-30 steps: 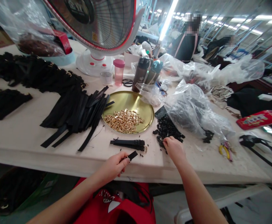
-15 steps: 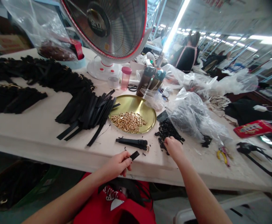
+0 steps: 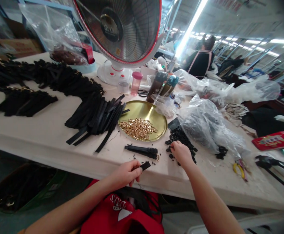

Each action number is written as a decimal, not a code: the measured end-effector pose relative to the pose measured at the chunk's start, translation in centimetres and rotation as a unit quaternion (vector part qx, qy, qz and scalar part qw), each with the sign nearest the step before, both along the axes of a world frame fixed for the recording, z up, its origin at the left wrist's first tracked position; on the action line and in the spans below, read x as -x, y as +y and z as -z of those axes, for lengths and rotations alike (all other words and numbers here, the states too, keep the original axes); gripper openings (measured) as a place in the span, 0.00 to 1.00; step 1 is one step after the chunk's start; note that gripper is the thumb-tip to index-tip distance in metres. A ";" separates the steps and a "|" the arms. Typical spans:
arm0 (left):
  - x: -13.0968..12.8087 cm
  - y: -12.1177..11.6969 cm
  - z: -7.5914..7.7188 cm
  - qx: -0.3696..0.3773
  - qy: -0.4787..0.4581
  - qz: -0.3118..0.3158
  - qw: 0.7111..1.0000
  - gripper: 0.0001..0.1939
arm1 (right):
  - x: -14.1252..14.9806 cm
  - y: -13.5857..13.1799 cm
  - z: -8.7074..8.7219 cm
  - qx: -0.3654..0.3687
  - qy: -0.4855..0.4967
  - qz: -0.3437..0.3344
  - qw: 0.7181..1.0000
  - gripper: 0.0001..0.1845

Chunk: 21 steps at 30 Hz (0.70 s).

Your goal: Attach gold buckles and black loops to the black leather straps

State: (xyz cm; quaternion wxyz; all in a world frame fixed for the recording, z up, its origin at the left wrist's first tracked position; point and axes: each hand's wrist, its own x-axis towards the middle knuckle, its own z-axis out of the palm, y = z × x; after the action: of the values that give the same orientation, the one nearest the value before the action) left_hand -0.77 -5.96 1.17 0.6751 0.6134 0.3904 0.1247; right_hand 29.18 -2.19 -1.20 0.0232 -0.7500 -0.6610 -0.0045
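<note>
My left hand (image 3: 129, 173) is closed on a short black strap (image 3: 145, 166) whose end sticks out past the thumb, near the table's front edge. My right hand (image 3: 181, 153) has its fingers pinched at the near left side of a pile of small black pieces (image 3: 181, 136). What sits between those fingertips is too small to make out. Between the hands and a little farther back lie a few finished-looking black straps (image 3: 142, 150) with a gold buckle at the right end. Behind them a round gold tray (image 3: 154, 112) carries a heap of small gold buckles (image 3: 139, 129).
Bundled black straps (image 3: 95, 113) cover the table's left side. A fan heater (image 3: 122, 29), a pink-lidded cup (image 3: 136, 83) and dark bottles (image 3: 157, 86) stand at the back. Clear plastic bags (image 3: 205, 120), yellow-handled pliers (image 3: 238, 170) and a red packet (image 3: 273, 140) lie right. A person (image 3: 201, 61) is beyond.
The whole view has shifted slightly, so things appear a bit farther right. My left hand still holds the strap, and my right hand stays at the black pile with fingers pinched.
</note>
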 end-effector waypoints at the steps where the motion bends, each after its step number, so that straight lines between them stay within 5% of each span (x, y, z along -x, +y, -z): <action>1: 0.0 0.2 0.1 -0.002 0.002 -0.005 1.000 0.12 | 0.0 0.1 -0.2 -0.008 0.019 0.001 1.000 0.02; 6: -0.7 1.5 0.3 -0.005 -0.009 -0.029 1.000 0.13 | 1.9 -0.7 -1.1 -0.045 0.152 0.015 0.987 0.06; 8: -1.2 2.1 0.1 -0.013 -0.015 -0.043 0.999 0.13 | 3.8 -1.4 -1.3 -0.042 0.296 0.024 0.954 0.10; 9: -1.5 2.4 -0.1 -0.019 -0.018 -0.053 0.998 0.13 | 4.9 -1.8 -1.4 -0.038 0.428 0.039 0.902 0.10; 11: -2.0 2.9 -0.4 -0.033 -0.026 -0.077 0.996 0.13 | 7.3 -2.4 -1.5 -0.016 0.651 0.079 0.755 0.11; 13: -2.3 3.3 -0.6 -0.051 -0.028 -0.093 0.994 0.13 | 9.5 -3.0 -1.5 0.016 0.751 0.105 0.652 0.11; 14: -2.4 3.4 -0.6 -0.065 -0.021 -0.094 0.993 0.12 | 10.4 -3.2 -1.6 0.031 0.766 0.108 0.633 0.11; 18: -2.1 3.5 -0.3 -0.142 0.048 -0.071 0.986 0.12 | 12.3 -3.7 -1.6 0.067 0.768 0.102 0.628 0.12; 21: -1.6 3.3 0.0 -0.195 0.096 -0.069 0.974 0.12 | 12.8 -4.2 -1.5 0.087 0.809 0.143 0.564 0.13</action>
State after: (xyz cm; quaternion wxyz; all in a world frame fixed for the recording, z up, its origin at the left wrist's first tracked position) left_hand 0.88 -2.64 1.12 0.4912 0.7139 0.4633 0.1854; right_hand 16.41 -6.37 0.27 0.4818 -0.5229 -0.2471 0.6584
